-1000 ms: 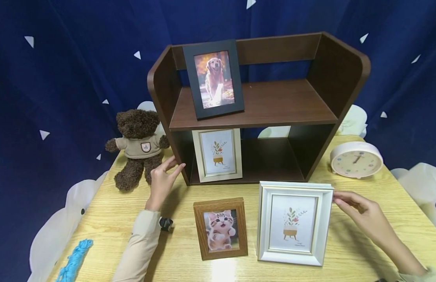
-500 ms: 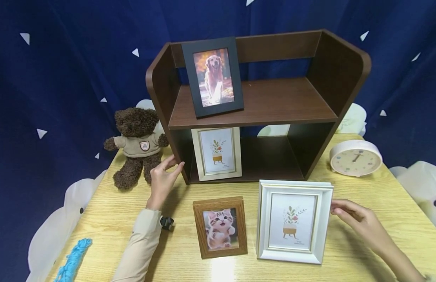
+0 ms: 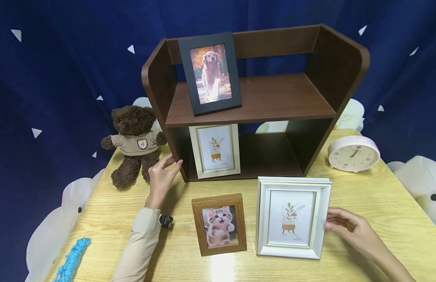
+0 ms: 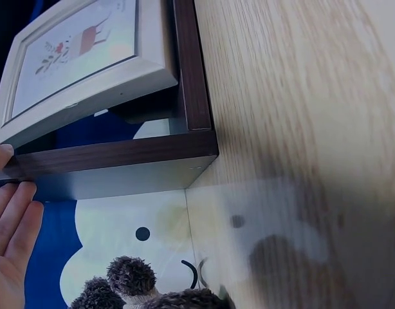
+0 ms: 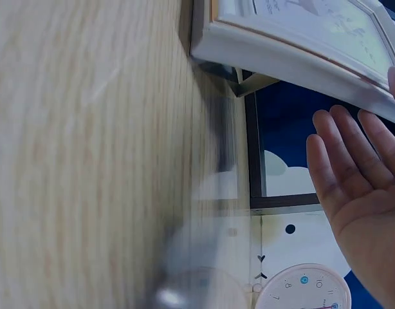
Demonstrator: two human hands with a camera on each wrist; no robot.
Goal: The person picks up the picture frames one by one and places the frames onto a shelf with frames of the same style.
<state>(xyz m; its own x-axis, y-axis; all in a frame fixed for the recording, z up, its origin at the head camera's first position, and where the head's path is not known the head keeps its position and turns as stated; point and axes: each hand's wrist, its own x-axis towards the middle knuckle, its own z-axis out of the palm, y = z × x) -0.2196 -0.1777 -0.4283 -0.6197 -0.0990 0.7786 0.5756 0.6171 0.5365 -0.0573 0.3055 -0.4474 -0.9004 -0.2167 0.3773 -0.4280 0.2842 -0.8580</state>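
The left hand (image 3: 160, 178) pinches the lower left side panel of a dark brown two-tier shelf (image 3: 285, 102). In the left wrist view its thumb lies on the inner side, its fingers outside. At the right edge of a white picture frame (image 3: 261, 219) with a potted-plant print, the right hand (image 3: 355, 233) holds on, thumb over the front edge. The right wrist view shows its fingers (image 5: 342, 151) fairly straight behind that edge. A black frame (image 3: 189, 74) with a dog photo stands on the upper tier, and a cream frame (image 3: 197, 152) with a plant print on the lower.
A wooden frame (image 3: 200, 231) with a kitten photo stands on the table (image 3: 182, 270), left of the white frame. A brown teddy bear (image 3: 133, 141) sits left of the shelf. A round clock (image 3: 353, 152) stands to its right. Blue cord (image 3: 73, 258) lies near the left edge.
The right hand has slid down along the white frame's right edge, its thumb now over the front. The left hand stays on the shelf panel. The head view has shifted slightly.
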